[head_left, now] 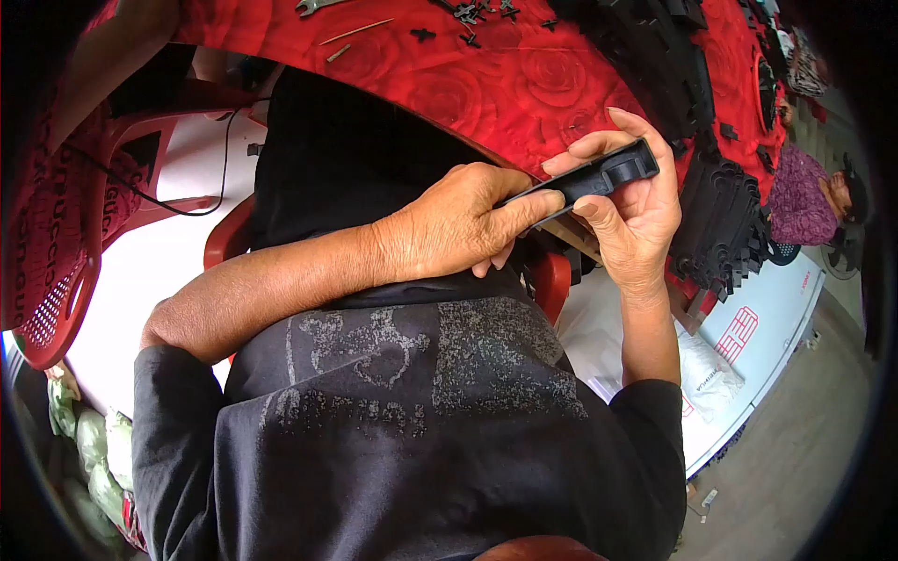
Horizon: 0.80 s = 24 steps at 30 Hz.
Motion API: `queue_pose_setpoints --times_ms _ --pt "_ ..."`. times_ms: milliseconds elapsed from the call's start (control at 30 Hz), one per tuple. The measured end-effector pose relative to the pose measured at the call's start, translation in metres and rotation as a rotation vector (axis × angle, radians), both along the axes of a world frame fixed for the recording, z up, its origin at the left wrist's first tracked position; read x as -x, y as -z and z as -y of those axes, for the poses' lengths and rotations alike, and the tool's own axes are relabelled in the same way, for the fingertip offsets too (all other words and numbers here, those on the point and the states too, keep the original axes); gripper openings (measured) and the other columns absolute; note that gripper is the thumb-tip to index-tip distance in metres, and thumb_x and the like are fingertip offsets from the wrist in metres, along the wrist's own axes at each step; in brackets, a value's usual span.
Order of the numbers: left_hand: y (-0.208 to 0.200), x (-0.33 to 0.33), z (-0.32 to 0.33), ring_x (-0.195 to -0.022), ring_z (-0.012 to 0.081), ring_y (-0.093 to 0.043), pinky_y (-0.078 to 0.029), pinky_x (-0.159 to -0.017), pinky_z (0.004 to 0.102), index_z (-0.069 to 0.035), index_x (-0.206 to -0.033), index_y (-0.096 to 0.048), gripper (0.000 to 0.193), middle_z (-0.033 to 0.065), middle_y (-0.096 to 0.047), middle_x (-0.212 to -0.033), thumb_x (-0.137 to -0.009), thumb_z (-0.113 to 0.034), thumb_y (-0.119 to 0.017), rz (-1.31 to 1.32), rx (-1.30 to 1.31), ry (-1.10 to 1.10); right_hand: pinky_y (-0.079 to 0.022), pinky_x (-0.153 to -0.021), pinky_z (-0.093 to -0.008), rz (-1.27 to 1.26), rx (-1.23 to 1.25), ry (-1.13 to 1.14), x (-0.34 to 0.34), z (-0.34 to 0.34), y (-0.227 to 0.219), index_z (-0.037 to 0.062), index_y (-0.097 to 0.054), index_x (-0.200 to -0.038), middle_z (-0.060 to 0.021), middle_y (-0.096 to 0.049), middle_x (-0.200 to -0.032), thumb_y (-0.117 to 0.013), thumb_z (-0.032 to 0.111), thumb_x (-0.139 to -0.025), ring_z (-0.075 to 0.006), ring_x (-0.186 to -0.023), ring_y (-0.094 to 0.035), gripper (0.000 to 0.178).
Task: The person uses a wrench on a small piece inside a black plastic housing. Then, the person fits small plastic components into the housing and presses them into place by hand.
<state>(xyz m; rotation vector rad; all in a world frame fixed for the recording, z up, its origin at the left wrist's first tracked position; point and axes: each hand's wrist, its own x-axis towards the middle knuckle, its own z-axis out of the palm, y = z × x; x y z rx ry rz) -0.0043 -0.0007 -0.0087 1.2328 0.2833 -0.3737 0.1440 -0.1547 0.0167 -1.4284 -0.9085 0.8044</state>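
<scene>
A long, narrow black plastic part (629, 170) with a raised, curved section near its far end is held between my two hands, just off the table edge. My left hand (458, 220) is closed round its near end, the thumb lying along the top. At the far end, my right hand (645, 210) grips it with the thumb on the near side and the fingers behind. Part of the piece is hidden under my left fingers.
A red rose-patterned cloth (449, 89) covers the table. Small black cross-shaped pieces (470, 13), a wrench (316, 5) and a thin wooden stick (357, 31) lie on it. Black plastic parts (720, 220) are piled at right. Another person (801, 198) is at far right; a red chair (70, 309) stands left.
</scene>
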Motion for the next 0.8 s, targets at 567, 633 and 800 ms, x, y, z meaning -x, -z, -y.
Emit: queue_pose_setpoints --times_ms 567,633,800 --pt "-0.001 0.004 0.001 -0.054 0.009 -0.062 -0.051 -0.051 0.0234 0.0 -0.09 -0.064 0.046 0.0031 -0.061 -0.066 -0.109 -0.041 -0.053 -0.025 0.058 -0.094 -0.058 -0.094 -0.0341 0.066 0.05 -0.052 0.001 -0.008 -0.011 -0.0011 -0.034 -0.15 -0.016 -0.062 -0.119 -0.082 0.009 -0.088 -0.0247 -0.107 -0.07 0.079" --pt "-0.001 0.005 0.0 -0.055 0.0093 -0.063 -0.052 -0.051 0.0234 0.0 -0.09 -0.064 0.046 0.0031 -0.061 -0.066 -0.109 -0.041 -0.053 -0.008 0.088 -0.092 -0.058 -0.094 -0.0341 0.057 0.048 -0.053 0.002 -0.009 -0.011 -0.0011 -0.034 -0.15 -0.0158 -0.062 -0.119 -0.082 0.009 -0.088 -0.0244 -0.107 -0.07 0.079" --pt "0.002 0.005 0.005 -0.049 0.0091 -0.061 -0.049 -0.048 0.0254 0.003 -0.086 -0.068 0.044 0.0035 -0.061 -0.06 -0.105 -0.036 -0.06 -0.028 0.163 -0.17 -0.058 -0.094 -0.0343 0.032 0.045 -0.061 0.005 -0.011 -0.013 -0.0009 -0.034 -0.15 -0.0154 -0.062 -0.119 -0.082 0.008 -0.087 -0.0241 -0.106 -0.07 0.079"
